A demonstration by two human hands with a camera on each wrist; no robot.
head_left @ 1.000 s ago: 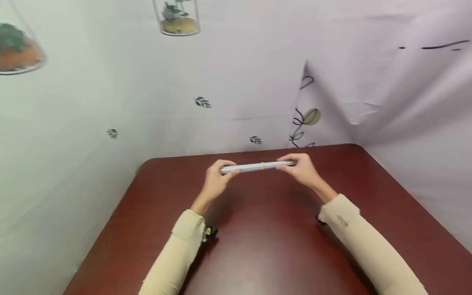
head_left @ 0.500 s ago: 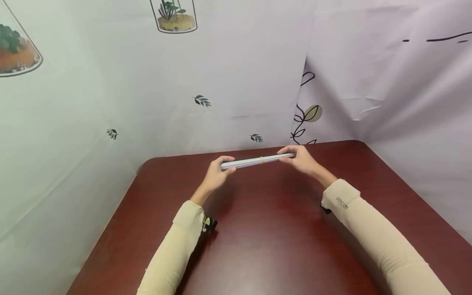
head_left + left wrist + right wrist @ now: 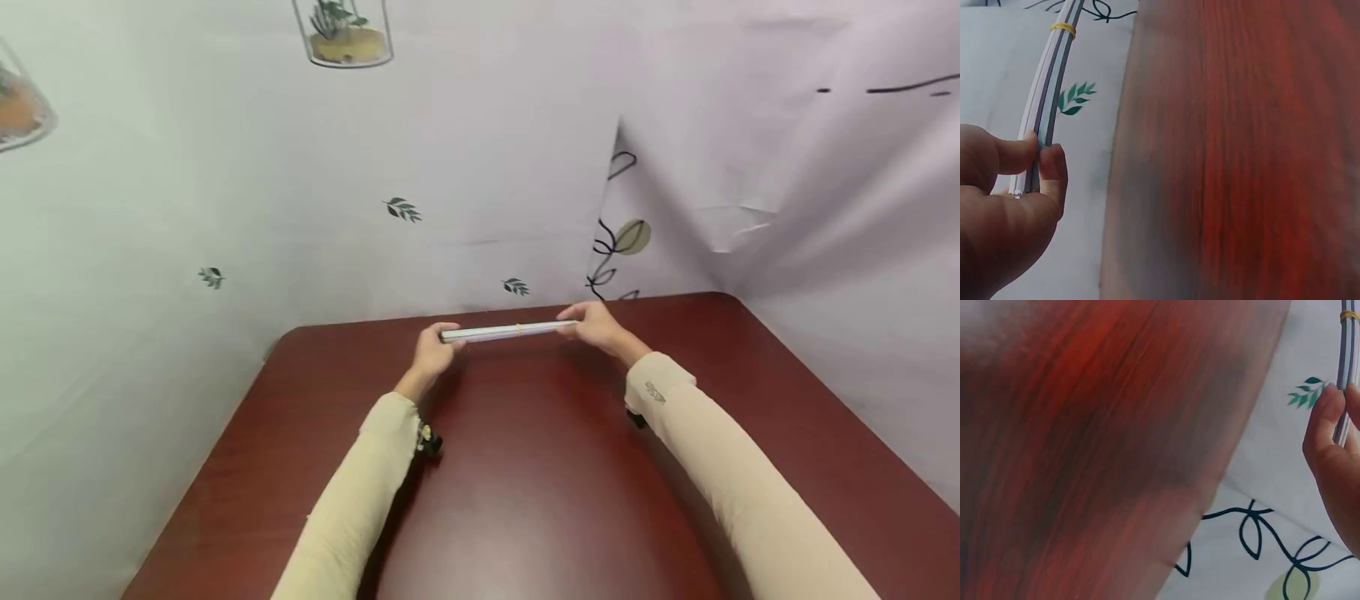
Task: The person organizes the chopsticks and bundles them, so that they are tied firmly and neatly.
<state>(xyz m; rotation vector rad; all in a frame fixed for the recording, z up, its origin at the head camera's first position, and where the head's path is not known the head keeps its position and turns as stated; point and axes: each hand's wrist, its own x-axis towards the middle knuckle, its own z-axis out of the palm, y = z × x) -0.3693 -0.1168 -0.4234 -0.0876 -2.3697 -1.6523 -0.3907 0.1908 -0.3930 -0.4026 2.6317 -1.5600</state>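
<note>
A bundle of long, thin, straw-like sticks (image 3: 491,333) in white, lilac and grey is held level above the far part of the table in the head view. A yellow rubber band (image 3: 1063,29) goes round its middle. My left hand (image 3: 432,351) pinches the left end between thumb and fingers; in the left wrist view the stick ends (image 3: 1022,183) show just past the fingertips. At the other end, my right hand (image 3: 597,326) pinches the bundle the same way. The right wrist view shows this hand at its right edge, partly cut off.
The dark red wooden table (image 3: 525,467) has rounded far corners. A white cloth (image 3: 480,167) printed with leaves and plant jars hangs behind it and along both sides, with folds at the right. Small black devices (image 3: 429,442) sit at the sleeve cuffs.
The bundle's right end rises, then comes down again. Over the last half second both hands and the bundle have shifted slightly left in the head view, the right hand more. Both grips stay the same.
</note>
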